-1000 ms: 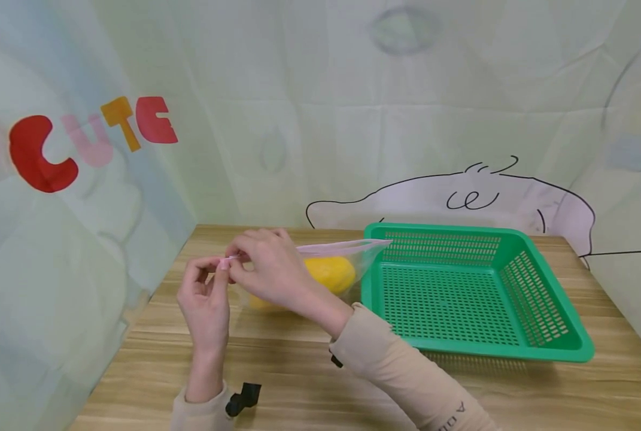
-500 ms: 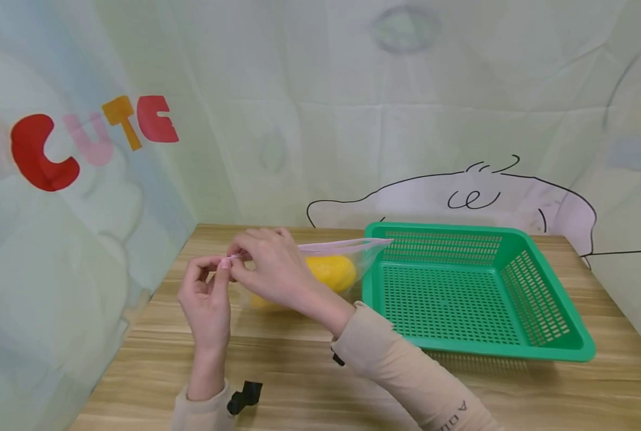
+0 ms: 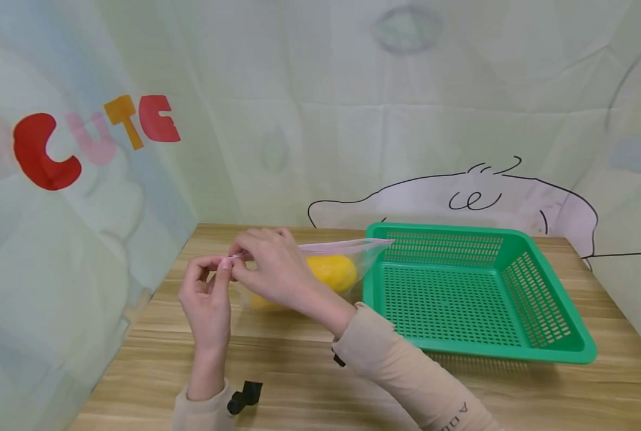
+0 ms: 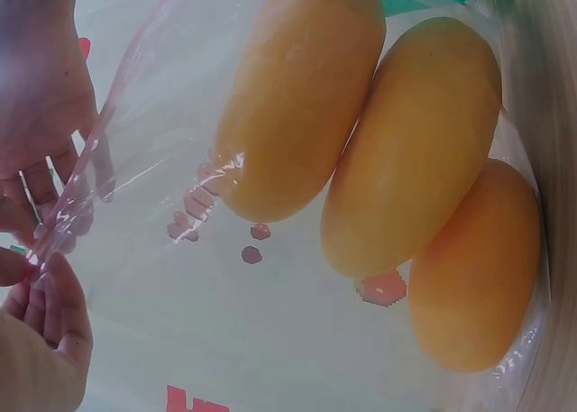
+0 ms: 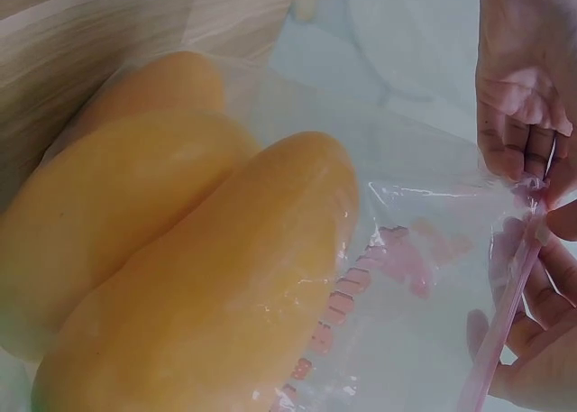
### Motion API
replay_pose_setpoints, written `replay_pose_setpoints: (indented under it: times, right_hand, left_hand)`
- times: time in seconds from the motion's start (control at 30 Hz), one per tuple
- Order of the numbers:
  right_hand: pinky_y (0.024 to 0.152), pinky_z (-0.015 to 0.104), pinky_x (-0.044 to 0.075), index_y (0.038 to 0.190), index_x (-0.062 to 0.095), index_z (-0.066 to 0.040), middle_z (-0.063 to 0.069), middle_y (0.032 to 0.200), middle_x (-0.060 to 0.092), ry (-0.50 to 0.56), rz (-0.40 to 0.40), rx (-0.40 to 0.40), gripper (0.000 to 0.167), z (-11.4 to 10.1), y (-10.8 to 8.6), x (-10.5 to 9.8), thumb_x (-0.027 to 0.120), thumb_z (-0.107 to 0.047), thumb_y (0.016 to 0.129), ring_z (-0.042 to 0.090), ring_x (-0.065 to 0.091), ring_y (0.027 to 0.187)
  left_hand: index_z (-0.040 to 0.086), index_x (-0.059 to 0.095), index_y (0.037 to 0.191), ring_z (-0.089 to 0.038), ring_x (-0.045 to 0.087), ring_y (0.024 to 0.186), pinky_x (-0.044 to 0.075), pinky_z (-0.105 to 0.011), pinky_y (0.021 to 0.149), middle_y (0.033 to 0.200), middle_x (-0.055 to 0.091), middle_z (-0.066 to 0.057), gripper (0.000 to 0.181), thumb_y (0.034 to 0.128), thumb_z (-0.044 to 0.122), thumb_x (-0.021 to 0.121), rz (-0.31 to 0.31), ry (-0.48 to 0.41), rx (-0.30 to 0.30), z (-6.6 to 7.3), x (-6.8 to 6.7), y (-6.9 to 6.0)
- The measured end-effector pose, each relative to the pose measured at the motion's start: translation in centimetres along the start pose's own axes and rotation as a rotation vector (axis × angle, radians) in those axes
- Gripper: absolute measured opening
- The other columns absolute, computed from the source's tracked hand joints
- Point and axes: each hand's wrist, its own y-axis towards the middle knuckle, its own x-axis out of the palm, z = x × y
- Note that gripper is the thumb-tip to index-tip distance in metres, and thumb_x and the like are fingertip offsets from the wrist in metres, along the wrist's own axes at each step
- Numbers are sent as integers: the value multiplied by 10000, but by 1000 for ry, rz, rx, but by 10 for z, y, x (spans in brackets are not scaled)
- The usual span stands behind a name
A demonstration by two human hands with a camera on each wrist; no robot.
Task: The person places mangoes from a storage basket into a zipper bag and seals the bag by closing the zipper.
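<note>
A clear zip bag (image 3: 362, 263) with a pink zip strip (image 3: 347, 245) along its top lies on its side over the table. Three smooth, yellow-orange, mango-like fruits show inside it in the left wrist view, the middle mango (image 4: 413, 146) between the other two. My left hand (image 3: 208, 305) pinches the left end of the strip between thumb and forefinger. Right beside it, my right hand (image 3: 274, 269) pinches the same strip and crosses in front of the bag. To the right of the hands the strip's two edges stand apart. My right hand hides part of the mangoes in the head view.
A green plastic basket (image 3: 546, 353) with slotted walls stands to the right, the bag's far corner reaching over its left rim. Both stand on a wood-grain table (image 3: 293, 371). Printed cloth (image 3: 320, 120) hangs behind and to the left.
</note>
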Motion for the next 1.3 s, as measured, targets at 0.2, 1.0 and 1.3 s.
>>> replay_pose_setpoints:
  times: [0.2,1.0,1.3]
  right_hand:
    - [919,288,420,939,665,-239,-151,902,648,1,7,5,85,0,0,-1,591,-238,897,13,558,844]
    - [933,298,430,936,666,-225,-145,901,661,1,14,28,77,6,-4,-3,603,-235,892,18,567,856]
    - [903,295,432,922,667,-222,-139,873,648,9,24,21,84,8,-5,-3,602,-204,872,18,551,817]
  left_hand:
    - [-195,534,944,-122,546,798,531,-110,667,887,620,-6,163,914,-39,570,-2,-16,4,1,1,1]
    - [-196,520,921,-116,559,750,545,-132,643,867,598,-23,175,917,-28,570,-6,-33,8,1,1,0]
    - [-196,520,916,-106,562,735,540,-129,629,865,587,-25,166,914,-37,567,4,-21,14,0,1,0]
